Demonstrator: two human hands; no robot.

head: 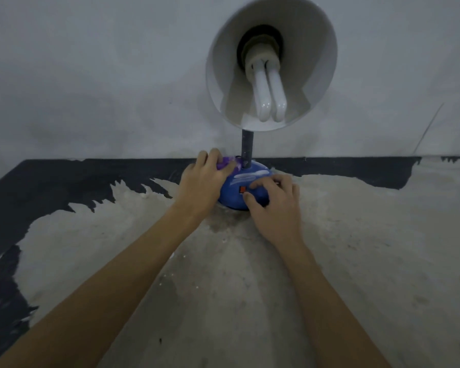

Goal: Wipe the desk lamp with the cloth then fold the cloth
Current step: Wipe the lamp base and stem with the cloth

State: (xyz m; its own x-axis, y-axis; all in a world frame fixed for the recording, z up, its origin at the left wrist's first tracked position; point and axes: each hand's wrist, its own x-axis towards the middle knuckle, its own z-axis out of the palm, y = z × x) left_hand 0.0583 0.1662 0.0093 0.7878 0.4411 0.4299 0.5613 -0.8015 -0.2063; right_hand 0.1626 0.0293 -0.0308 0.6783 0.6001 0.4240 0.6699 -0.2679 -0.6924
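The desk lamp stands at the back of the table against the wall. It has a round blue base (246,181), a dark stem (247,148) and a white shade (272,62) tilted toward me with a white bulb inside. My left hand (205,179) grips a purple cloth (227,163) and presses it on the left side of the base beside the stem; most of the cloth is hidden under the fingers. My right hand (272,201) grips the front right of the base with curled fingers, next to a red switch (241,189).
The table top (250,288) is worn, pale where the dark coating has peeled, with black patches on the left and along the back. A grey wall (91,75) rises right behind the lamp. A thin cord (428,128) runs down the wall at the right.
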